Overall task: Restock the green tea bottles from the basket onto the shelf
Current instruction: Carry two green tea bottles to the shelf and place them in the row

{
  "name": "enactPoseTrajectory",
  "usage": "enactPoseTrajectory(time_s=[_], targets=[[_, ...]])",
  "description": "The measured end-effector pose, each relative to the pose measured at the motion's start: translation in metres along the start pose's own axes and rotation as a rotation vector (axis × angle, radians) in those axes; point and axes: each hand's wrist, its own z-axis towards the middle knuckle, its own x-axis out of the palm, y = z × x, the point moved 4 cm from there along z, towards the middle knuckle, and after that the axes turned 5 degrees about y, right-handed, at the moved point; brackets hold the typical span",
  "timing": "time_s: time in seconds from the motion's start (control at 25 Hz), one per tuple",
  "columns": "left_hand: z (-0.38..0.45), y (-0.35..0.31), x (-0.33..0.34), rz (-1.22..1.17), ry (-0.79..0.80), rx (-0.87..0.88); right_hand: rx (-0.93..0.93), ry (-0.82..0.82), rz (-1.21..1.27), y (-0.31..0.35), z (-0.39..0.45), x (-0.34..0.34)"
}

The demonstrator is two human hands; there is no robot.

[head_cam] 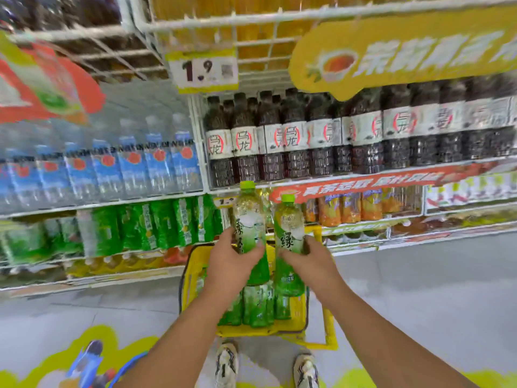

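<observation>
My left hand [233, 257] grips one green tea bottle [249, 219] around its label, held upright above the basket. My right hand [310, 260] grips a second green tea bottle [289, 222] beside it, also upright. Both bottles have light green caps. Below them the yellow basket [193, 275] stands on the floor with several more green tea bottles [258, 306] inside. A gap between products on the shelf [268, 217] shows behind the two raised bottles.
Dark oolong tea bottles [296, 135] fill the wire shelf above. Water bottles [112, 163] and green packs [156, 222] sit at left, orange drinks [347, 208] at right. My shoes [226, 362] stand behind the basket on a grey floor.
</observation>
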Motion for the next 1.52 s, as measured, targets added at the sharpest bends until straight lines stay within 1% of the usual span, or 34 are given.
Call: enactPoseTrajectory(time_s=[0.16,0.32,0.4,0.52,0.64,0.76,0.92,1.0,1.12,1.28,1.52], targets=[[-0.034,-0.059,-0.030,-0.002,-0.069,0.117,-0.121,0.004,-0.015,0.072,-0.033,-0.039],[-0.054,-0.104,-0.054,-0.038,-0.126,0.143,-0.213,0.050,0.066,0.126,-0.055,-0.067],[-0.065,-0.123,-0.063,-0.066,-0.190,0.182,-0.275,0.050,0.011,0.147,-0.064,-0.078],[-0.082,-0.139,-0.074,-0.122,-0.243,0.200,-0.373,0.086,-0.037,0.169,-0.073,-0.085],[-0.096,-0.142,-0.088,-0.138,-0.279,0.185,-0.411,0.177,-0.033,0.186,-0.081,-0.079],[-0.110,-0.135,-0.108,-0.171,-0.316,0.158,-0.426,0.255,-0.030,0.201,-0.090,-0.060],[-0.123,-0.117,-0.149,-0.181,-0.404,0.099,-0.454,0.314,-0.058,0.221,-0.098,-0.013],[-0.132,-0.100,-0.179,-0.196,-0.447,0.079,-0.464,0.358,-0.075,0.231,-0.105,0.022],[-0.145,-0.067,-0.226,-0.219,-0.467,0.061,-0.483,0.403,-0.117,0.243,-0.120,0.079],[-0.162,-0.011,-0.311,-0.193,-0.559,0.022,-0.482,0.453,-0.132,0.256,-0.145,0.174],[-0.180,0.083,-0.461,-0.202,-0.570,0.015,-0.479,0.487,-0.105,0.282,-0.198,0.330]])
